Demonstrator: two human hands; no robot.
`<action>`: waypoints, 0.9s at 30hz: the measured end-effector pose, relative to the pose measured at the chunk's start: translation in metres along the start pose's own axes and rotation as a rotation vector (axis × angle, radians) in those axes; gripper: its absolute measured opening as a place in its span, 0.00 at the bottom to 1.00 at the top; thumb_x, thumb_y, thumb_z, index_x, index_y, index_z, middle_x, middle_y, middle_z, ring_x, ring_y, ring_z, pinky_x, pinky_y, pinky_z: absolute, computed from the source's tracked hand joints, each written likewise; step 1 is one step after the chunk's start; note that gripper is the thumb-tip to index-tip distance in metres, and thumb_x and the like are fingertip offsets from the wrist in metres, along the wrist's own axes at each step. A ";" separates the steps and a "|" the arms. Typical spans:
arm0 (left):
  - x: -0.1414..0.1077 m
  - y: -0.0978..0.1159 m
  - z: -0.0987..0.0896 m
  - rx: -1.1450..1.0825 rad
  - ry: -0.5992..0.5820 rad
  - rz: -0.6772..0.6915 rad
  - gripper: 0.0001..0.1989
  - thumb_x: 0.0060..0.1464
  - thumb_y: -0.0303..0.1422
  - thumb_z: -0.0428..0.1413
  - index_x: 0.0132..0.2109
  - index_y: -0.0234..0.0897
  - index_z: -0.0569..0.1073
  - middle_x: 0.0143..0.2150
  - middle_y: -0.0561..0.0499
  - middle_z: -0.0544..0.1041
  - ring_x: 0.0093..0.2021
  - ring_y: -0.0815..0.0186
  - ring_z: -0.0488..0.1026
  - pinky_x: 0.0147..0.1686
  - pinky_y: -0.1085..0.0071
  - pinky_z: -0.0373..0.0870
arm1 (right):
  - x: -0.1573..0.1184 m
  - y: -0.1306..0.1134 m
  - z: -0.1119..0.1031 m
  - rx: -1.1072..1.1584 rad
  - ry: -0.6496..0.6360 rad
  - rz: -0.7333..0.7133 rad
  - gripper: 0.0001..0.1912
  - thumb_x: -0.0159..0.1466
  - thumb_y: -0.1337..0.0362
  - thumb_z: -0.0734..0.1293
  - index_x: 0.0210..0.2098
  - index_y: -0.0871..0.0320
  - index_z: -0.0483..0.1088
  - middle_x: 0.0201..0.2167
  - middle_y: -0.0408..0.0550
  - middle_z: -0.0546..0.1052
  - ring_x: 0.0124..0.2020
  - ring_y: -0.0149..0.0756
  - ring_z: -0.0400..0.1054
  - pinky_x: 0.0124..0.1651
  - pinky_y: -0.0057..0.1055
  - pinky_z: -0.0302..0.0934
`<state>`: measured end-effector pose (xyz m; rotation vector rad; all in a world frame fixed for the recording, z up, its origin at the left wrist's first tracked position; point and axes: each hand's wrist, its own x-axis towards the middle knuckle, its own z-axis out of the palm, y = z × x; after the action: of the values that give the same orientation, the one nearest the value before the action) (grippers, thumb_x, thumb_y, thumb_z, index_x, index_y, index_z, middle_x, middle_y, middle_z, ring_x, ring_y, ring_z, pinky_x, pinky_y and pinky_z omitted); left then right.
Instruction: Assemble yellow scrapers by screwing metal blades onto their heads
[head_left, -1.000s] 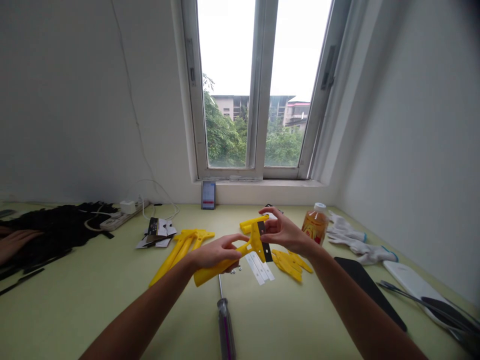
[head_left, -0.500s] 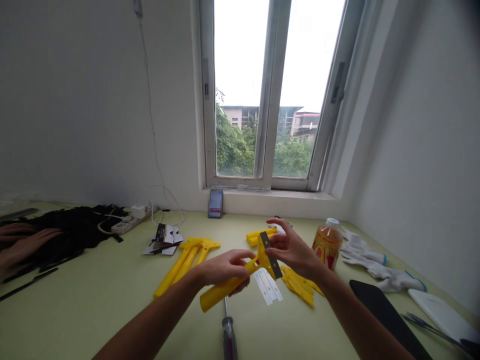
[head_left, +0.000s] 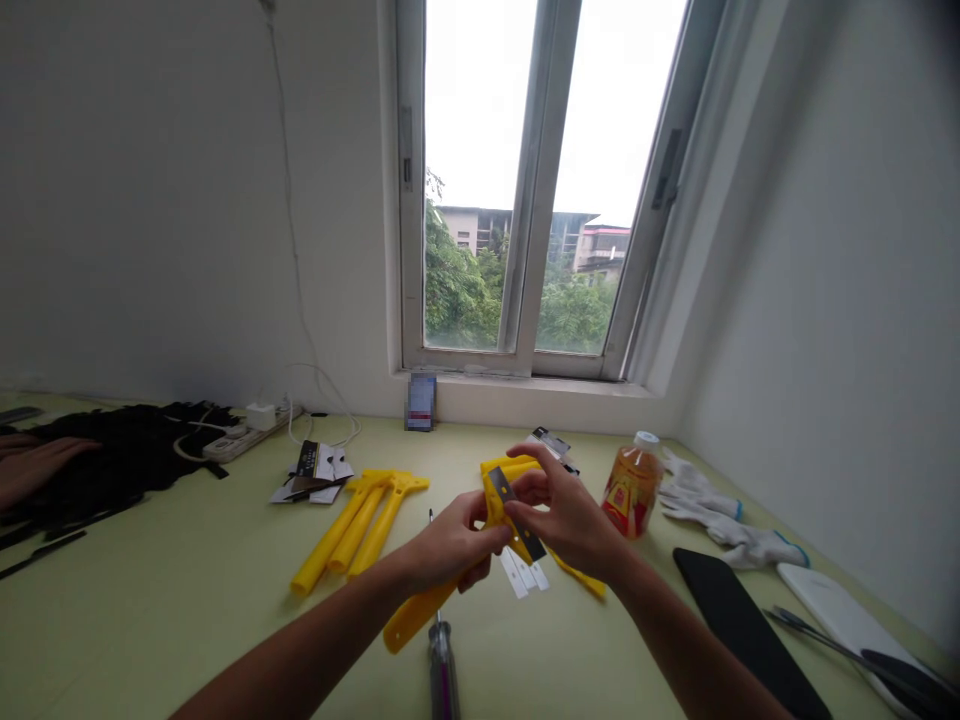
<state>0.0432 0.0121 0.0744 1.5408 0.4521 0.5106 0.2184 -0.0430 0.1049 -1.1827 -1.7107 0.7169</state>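
My left hand (head_left: 459, 540) is closed around a yellow scraper (head_left: 420, 612), its handle tilted down to the left. The fingers of my right hand (head_left: 570, 515) pinch a dark metal blade (head_left: 535, 544) against the scraper's head. Whether the blade is fastened there, I cannot tell. Below the handle lies a screwdriver (head_left: 442, 665), its shaft partly covered. Several pale flat blade strips (head_left: 516, 577) lie under my hands, and yellow plastic pieces (head_left: 589, 580) show beside them, mostly hidden by my right arm.
Several yellow scrapers (head_left: 322, 553) lie at left, near folded packaging (head_left: 324, 468). Another person's hand (head_left: 45, 465) rests on black material (head_left: 142, 450). At right are a drink bottle (head_left: 632, 488), white gloves (head_left: 750, 542), a black flat object (head_left: 739, 620) and scissors (head_left: 825, 645). A phone (head_left: 421, 403) leans below the window.
Both hands and the scraper have shifted slightly left and down in view. My left fingers have moved up nearer the scraper's head, and my right thumb now presses on the blade's face.
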 end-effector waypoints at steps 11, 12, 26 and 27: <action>0.005 -0.006 0.003 0.205 0.062 -0.050 0.23 0.53 0.53 0.54 0.36 0.34 0.66 0.24 0.57 0.64 0.14 0.75 0.61 0.10 0.79 0.57 | 0.002 0.012 0.005 0.071 -0.086 0.093 0.24 0.58 0.64 0.68 0.52 0.53 0.59 0.33 0.43 0.76 0.31 0.35 0.72 0.31 0.31 0.67; 0.005 -0.007 0.002 0.198 0.062 -0.059 0.23 0.53 0.53 0.55 0.36 0.35 0.66 0.23 0.57 0.64 0.14 0.75 0.61 0.10 0.79 0.57 | 0.002 0.011 0.005 0.070 -0.094 0.090 0.24 0.58 0.63 0.68 0.52 0.53 0.59 0.33 0.43 0.76 0.31 0.35 0.73 0.32 0.31 0.67; 0.022 -0.023 -0.043 -0.058 0.248 -0.262 0.18 0.52 0.46 0.57 0.39 0.38 0.62 0.24 0.59 0.65 0.13 0.77 0.59 0.10 0.79 0.52 | 0.014 0.106 -0.061 -0.802 -0.387 0.560 0.27 0.43 0.61 0.75 0.43 0.58 0.73 0.40 0.55 0.77 0.41 0.52 0.71 0.38 0.38 0.63; 0.022 -0.024 -0.043 -0.059 0.246 -0.269 0.19 0.51 0.46 0.58 0.39 0.38 0.62 0.24 0.59 0.65 0.13 0.77 0.58 0.10 0.79 0.52 | 0.014 0.110 -0.060 -0.821 -0.410 0.578 0.29 0.42 0.61 0.75 0.45 0.58 0.73 0.42 0.56 0.76 0.43 0.52 0.71 0.39 0.38 0.63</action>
<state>0.0367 0.0609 0.0520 1.3403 0.8150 0.5002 0.3148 0.0089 0.0424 -2.2863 -2.1036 0.6215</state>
